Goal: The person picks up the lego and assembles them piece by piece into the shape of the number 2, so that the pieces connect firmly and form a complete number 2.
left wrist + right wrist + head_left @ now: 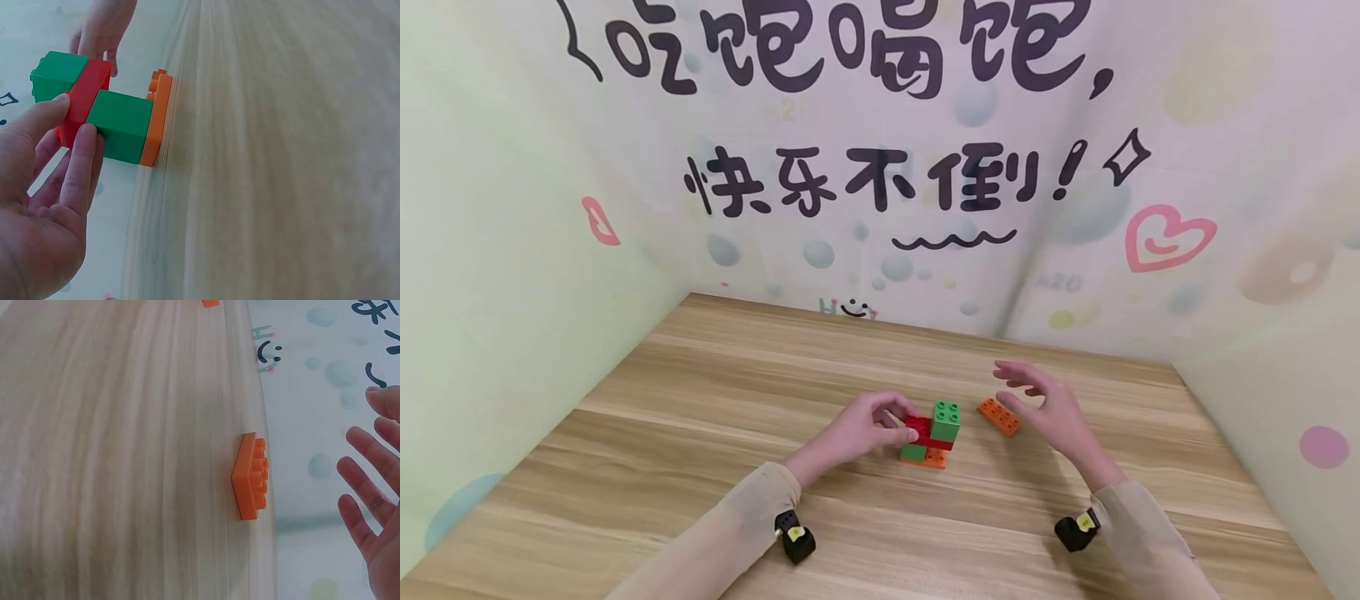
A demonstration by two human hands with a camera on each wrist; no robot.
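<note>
A small stack of toy building bricks stands on the table: an orange flat brick (157,122) at the bottom, a green brick (122,125) on it, a red flat brick (85,100) across that, and a second green brick (946,421) on top at the right end. With thumb and fingers, my left hand (876,423) pinches the red brick's left end. My right hand (1051,414) hovers above the table with fingers spread and holds nothing. Below it lies a loose orange brick (998,416), studs up, apart from the stack.
The wood-grain table (737,375) runs back to a printed cloth wall (820,267) with black lettering. Cloth also hangs on the left and right sides. Each wrist carries a small black camera, one on the left wrist (795,537) and one on the right wrist (1077,531).
</note>
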